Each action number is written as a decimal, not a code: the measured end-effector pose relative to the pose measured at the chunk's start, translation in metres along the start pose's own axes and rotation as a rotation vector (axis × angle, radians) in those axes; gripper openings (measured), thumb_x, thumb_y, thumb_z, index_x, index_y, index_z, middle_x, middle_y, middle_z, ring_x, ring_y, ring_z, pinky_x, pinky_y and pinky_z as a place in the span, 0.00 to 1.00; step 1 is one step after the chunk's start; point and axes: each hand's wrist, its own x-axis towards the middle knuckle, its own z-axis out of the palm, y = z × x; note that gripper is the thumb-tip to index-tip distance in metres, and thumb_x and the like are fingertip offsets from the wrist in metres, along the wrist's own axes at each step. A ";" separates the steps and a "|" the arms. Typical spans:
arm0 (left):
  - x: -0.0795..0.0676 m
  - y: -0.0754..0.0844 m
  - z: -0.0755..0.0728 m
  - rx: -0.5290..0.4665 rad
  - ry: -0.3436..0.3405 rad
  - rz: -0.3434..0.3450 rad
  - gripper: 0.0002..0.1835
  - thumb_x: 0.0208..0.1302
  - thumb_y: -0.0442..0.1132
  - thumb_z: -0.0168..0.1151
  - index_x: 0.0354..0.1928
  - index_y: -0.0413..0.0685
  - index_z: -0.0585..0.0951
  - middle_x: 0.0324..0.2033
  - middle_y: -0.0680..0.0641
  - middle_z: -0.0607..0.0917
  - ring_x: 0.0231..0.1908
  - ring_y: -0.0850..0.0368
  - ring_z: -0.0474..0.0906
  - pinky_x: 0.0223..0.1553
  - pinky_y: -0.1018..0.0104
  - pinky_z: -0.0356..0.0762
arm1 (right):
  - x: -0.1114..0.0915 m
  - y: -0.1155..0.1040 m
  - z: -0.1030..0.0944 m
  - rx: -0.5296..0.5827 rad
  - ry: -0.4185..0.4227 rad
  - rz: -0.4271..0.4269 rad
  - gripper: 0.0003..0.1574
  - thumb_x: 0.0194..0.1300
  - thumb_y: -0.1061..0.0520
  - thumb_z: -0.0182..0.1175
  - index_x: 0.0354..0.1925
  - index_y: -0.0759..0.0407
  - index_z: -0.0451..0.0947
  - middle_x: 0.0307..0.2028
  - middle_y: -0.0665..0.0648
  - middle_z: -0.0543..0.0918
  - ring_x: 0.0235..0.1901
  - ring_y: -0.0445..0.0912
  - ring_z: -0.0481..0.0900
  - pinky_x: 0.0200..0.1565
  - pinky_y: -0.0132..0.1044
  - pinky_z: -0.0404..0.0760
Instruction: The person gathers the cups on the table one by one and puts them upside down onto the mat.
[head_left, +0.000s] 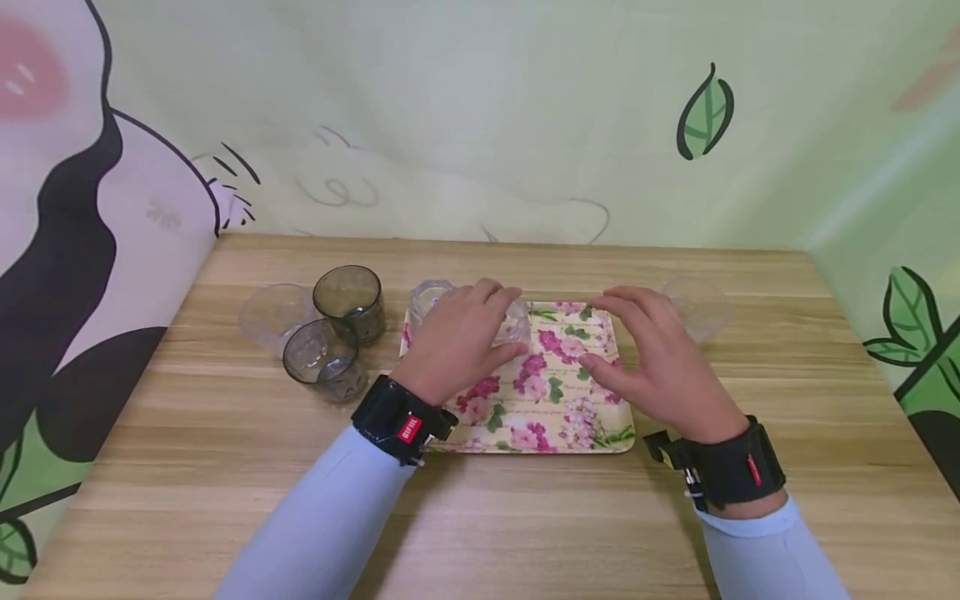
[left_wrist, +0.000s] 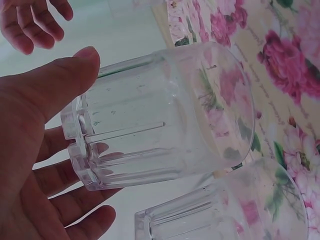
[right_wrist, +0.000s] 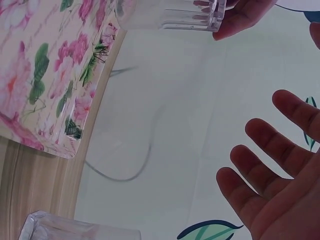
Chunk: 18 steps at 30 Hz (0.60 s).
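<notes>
A clear fluted drinking glass [left_wrist: 165, 115] stands mouth down on the flowered tray [head_left: 555, 392]. My left hand [head_left: 461, 337] grips it near its base, thumb on one side and fingers behind. Beside it on the tray, a second clear glass [head_left: 429, 293] is also upside down; part of it is hidden by the hand in the head view. My right hand [head_left: 663, 362] hovers over the tray's right edge, fingers spread and holding nothing. Close to that hand, another clear glass [head_left: 703, 307] stands on the table.
Left of the tray, two smoked-grey glasses [head_left: 348, 296] stand on the wooden table [head_left: 600, 525], with a clear glass [head_left: 272, 315] next to them. Behind the table hangs a printed backdrop [head_left: 465, 125] with leaves and cartoon shapes.
</notes>
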 end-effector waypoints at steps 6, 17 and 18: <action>0.005 -0.003 0.006 0.004 0.017 0.003 0.37 0.63 0.57 0.68 0.67 0.43 0.72 0.60 0.40 0.82 0.59 0.43 0.78 0.65 0.48 0.79 | -0.001 0.000 0.000 0.006 0.007 -0.006 0.39 0.58 0.50 0.71 0.64 0.60 0.72 0.63 0.69 0.74 0.65 0.63 0.68 0.61 0.69 0.75; 0.013 -0.006 0.013 0.006 -0.016 -0.027 0.37 0.64 0.58 0.66 0.68 0.44 0.72 0.62 0.39 0.81 0.62 0.44 0.77 0.72 0.46 0.72 | -0.001 0.000 -0.001 0.010 0.005 -0.003 0.38 0.58 0.50 0.71 0.64 0.60 0.72 0.63 0.69 0.74 0.64 0.63 0.68 0.60 0.69 0.75; 0.014 -0.007 0.013 0.004 -0.021 -0.029 0.37 0.64 0.58 0.66 0.68 0.44 0.71 0.62 0.39 0.81 0.62 0.44 0.77 0.73 0.46 0.70 | 0.000 0.000 0.000 0.012 0.004 -0.002 0.38 0.59 0.50 0.71 0.64 0.61 0.72 0.63 0.69 0.74 0.64 0.63 0.68 0.60 0.69 0.75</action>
